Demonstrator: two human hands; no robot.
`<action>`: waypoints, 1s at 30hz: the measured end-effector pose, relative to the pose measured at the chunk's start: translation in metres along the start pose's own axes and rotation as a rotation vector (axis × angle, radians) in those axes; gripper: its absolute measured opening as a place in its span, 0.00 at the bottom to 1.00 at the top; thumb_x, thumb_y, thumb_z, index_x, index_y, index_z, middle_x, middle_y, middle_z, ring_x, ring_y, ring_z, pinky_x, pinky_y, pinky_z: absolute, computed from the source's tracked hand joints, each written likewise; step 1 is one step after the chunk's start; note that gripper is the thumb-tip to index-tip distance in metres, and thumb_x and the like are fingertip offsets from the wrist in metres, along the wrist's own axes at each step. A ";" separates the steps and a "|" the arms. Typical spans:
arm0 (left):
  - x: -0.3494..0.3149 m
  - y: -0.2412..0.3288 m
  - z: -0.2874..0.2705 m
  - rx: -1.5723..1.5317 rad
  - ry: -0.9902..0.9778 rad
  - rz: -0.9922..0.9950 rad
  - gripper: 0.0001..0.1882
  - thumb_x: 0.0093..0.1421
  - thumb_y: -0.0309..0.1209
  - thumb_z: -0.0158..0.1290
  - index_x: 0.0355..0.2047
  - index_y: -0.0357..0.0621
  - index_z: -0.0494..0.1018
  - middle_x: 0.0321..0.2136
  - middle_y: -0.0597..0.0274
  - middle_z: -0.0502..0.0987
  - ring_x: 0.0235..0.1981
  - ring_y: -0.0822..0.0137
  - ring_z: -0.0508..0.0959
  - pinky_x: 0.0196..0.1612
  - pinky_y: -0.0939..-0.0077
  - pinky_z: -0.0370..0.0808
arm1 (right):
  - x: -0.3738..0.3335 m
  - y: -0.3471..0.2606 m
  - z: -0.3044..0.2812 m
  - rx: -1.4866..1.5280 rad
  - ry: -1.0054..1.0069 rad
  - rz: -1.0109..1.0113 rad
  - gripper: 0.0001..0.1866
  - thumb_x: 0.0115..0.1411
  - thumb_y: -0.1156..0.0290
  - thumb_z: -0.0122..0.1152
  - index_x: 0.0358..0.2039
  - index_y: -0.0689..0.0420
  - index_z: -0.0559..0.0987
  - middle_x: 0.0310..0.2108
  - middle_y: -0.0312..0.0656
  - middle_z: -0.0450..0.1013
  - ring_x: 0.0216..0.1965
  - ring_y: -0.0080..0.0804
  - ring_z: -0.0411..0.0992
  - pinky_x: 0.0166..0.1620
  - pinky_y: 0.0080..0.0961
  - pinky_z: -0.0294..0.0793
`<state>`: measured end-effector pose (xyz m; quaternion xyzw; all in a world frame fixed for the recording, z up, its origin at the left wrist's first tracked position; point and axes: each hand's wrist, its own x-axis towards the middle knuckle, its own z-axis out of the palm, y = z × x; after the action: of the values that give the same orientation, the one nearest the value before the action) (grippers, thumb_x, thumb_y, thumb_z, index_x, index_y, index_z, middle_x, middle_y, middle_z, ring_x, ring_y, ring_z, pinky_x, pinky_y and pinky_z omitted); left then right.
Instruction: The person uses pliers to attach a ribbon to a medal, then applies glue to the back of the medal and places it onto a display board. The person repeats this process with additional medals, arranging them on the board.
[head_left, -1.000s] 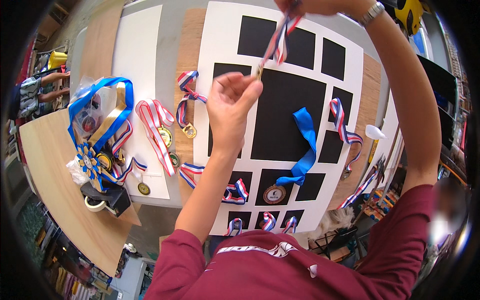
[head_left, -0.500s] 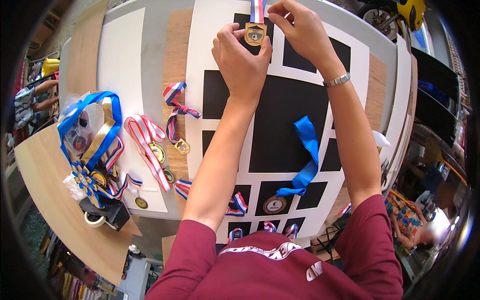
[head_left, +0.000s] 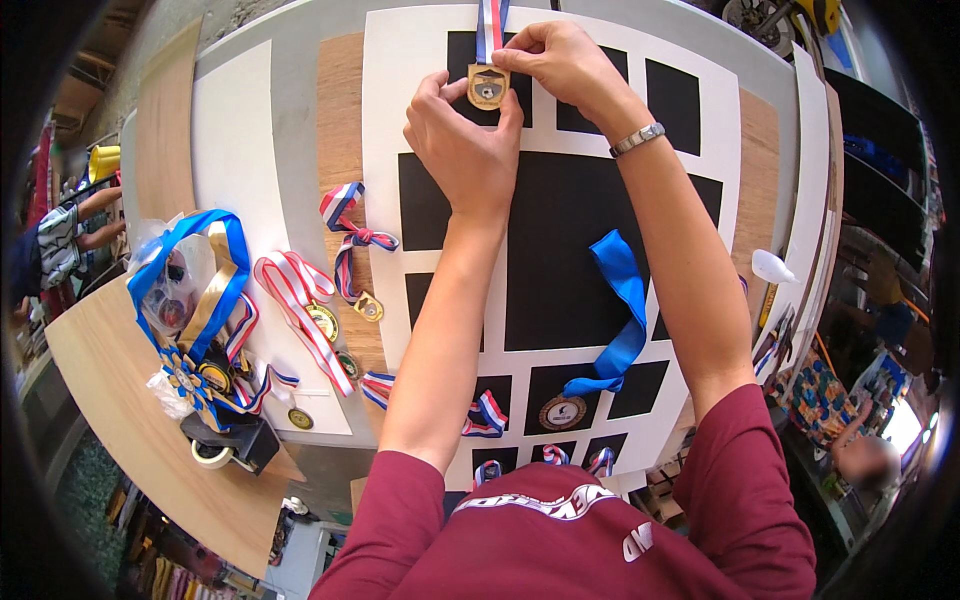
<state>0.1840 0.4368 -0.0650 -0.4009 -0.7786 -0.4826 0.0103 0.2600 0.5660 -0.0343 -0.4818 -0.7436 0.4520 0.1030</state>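
Note:
A gold shield-shaped medal (head_left: 489, 90) lies over a black rectangle at the far end of the white mat board (head_left: 385, 110). Thumb and fingers of my left hand (head_left: 462, 150) grip its lower edges from both sides. My right hand (head_left: 568, 68), with a metal watch band at the wrist, pinches where the medal meets its red, white and blue ribbon (head_left: 491, 25). Nearer to me, a round bronze medal (head_left: 562, 412) with a wide blue ribbon (head_left: 622, 300) rests on the board. Several striped ribbons (head_left: 487, 415) lie along its near part, partly hidden by my left forearm and shirt.
Left of the board lie a knotted ribbon with a gold medal (head_left: 368, 306), a red-and-white ribbon (head_left: 295, 300), and a pile with a blue ribbon (head_left: 238, 245) and a tape roll (head_left: 211, 455). A white bottle (head_left: 772, 267) and pliers (head_left: 775, 345) sit at the right. Another person's arm (head_left: 100, 220) shows far left.
My right hand has come left and down onto the top of the medal, from beside the ribbon. My left hand stays at the medal's edges. The whole view has shifted slightly.

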 end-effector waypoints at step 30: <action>-0.009 0.009 -0.001 0.157 -0.026 -0.030 0.33 0.48 0.34 0.70 0.51 0.42 0.65 0.39 0.62 0.78 0.45 0.59 0.72 0.50 0.60 0.64 | -0.007 0.027 0.028 -0.008 0.257 -0.347 0.11 0.54 0.65 0.68 0.28 0.61 0.84 0.28 0.43 0.77 0.30 0.39 0.76 0.40 0.34 0.69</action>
<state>0.1950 0.4324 -0.0613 -0.3933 -0.8201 -0.4150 0.0242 0.2638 0.5477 -0.0690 -0.4005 -0.7980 0.3595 0.2712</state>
